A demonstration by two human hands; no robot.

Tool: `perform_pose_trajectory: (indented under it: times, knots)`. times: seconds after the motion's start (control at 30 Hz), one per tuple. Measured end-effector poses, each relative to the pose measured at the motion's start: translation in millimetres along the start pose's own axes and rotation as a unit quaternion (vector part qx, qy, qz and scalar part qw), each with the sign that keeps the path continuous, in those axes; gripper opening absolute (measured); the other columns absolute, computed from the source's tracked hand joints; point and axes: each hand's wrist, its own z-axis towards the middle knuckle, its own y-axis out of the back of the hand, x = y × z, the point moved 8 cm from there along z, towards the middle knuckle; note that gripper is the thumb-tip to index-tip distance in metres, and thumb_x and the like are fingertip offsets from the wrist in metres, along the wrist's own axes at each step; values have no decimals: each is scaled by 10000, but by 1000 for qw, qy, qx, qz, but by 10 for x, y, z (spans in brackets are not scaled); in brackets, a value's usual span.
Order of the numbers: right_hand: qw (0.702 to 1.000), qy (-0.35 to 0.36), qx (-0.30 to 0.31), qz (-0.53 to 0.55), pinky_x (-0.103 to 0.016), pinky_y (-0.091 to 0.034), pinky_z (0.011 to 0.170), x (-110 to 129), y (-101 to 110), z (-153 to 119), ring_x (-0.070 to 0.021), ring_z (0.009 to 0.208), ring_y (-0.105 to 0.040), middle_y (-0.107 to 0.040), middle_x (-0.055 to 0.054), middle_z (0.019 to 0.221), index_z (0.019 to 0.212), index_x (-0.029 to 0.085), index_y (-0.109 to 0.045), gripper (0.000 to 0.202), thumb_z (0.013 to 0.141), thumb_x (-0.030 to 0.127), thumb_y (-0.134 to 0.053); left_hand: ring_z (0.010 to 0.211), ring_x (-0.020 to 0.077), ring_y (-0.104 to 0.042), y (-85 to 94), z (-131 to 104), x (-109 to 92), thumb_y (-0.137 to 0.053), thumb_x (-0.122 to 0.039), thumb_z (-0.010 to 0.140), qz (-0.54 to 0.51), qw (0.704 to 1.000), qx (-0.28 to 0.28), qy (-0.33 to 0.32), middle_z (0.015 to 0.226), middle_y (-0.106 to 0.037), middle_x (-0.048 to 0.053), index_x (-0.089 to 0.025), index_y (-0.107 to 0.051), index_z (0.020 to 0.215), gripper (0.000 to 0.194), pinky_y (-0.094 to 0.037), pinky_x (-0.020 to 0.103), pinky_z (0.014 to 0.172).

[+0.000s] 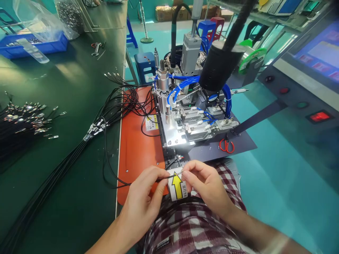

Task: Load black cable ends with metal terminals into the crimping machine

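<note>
My left hand (148,190) pinches a thin black cable (120,181) between thumb and fingertips, close to the cable's end. Just to the right, my right hand (205,183) is closed in a pinch at the cable's tip; what lies between its fingertips is too small to make out. Below the fingertips is a white label with a yellow arrow (177,187). Another cable end with a metal tip (180,157) lies on the machine edge beyond my hands. The bench machine (190,123), with metal cylinders and blue air tubes, stands ahead.
A bundle of black cables (91,132) runs across the green table and orange plate (137,151). More cables with metal ends (29,116) lie at left. Red-handled scissors (226,145) rest on the machine base. A blue tray (57,44) and wrench (95,48) sit farther back; a control panel (304,88) stands right.
</note>
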Motion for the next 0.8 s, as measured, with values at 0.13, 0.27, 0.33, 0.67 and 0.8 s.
perform_pose_trajectory:
  times: [0.13, 0.27, 0.33, 0.67, 0.8]
  knots:
    - [1000, 9, -3, -14, -200, -408, 512, 20, -4, -25, -76, 514, -458, -512, 53, 581, 732, 169, -567, 198, 833, 327, -631, 886, 147, -581, -94, 47, -74, -541, -201, 901, -41, 999, 20, 1, 990, -608, 29, -241, -570, 1071, 178, -493, 245, 729]
    - [1000, 11, 0, -16, -217, -401, 514, 31, -22, -23, -88, 525, -456, -504, 47, 582, 715, 173, -559, 226, 843, 347, -626, 824, 136, -592, -126, 120, -82, -555, -220, 899, -93, 995, 2, 27, 897, -645, 13, -230, -630, 999, 125, -484, 235, 719]
    - [1000, 8, 7, -8, -226, -403, 527, 21, -39, -10, -93, 529, -460, -503, 46, 578, 717, 177, -555, 231, 851, 355, -618, 760, 122, -593, -134, 145, -25, -571, -243, 891, -134, 988, -4, 70, 838, -655, 3, -223, -653, 950, 102, -480, 216, 674]
    - [1000, 7, -2, -7, -233, -405, 544, 12, -12, 42, -98, 539, -458, -507, 38, 589, 758, 173, -582, 229, 852, 379, -614, 553, 85, -486, -190, 175, 144, -587, -320, 874, -261, 949, 22, 173, 663, -586, -19, -208, -632, 1084, 242, -423, 197, 525]
    - [1000, 19, -7, -10, -226, -397, 522, 23, -13, 66, -94, 528, -455, -513, 40, 602, 781, 174, -596, 209, 838, 373, -622, 555, 83, -475, -210, 177, 170, -582, -319, 878, -264, 948, 27, 173, 663, -567, -22, -212, -635, 1056, 215, -413, 191, 512]
